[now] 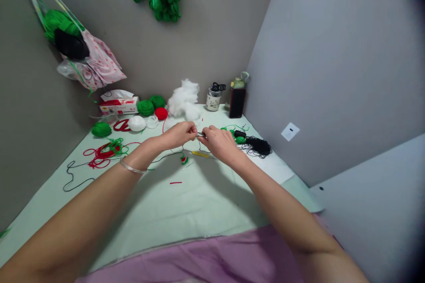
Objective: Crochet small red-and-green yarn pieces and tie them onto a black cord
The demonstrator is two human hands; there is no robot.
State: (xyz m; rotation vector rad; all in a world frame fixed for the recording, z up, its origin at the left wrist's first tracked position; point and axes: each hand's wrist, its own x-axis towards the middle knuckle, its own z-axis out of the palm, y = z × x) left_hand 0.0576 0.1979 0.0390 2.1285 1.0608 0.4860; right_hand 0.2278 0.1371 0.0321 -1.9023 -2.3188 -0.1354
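My left hand (183, 134) is pinched closed above the mat, with black yarn (183, 149) running down from its fingertips. Close beside it, my right hand (219, 141) is closed around a small metal tool (201, 135), which looks like thread scissors; its far part is hidden by the fingers. The two hands almost meet at the tool's tip. Below them lies a small green and red crochet piece (184, 159), near the black yarn. A yellow-handled crochet hook (200, 154) and a thin needle (188, 166) rest on the mat.
Red and green yarn tangles (104, 150) lie left, near a white yarn ball (137, 123). White stuffing (184, 99), a cup (213, 99) and a phone (237, 103) stand at the back. A black yarn bundle (259, 146) lies right. A red yarn scrap (175, 182) lies in front.
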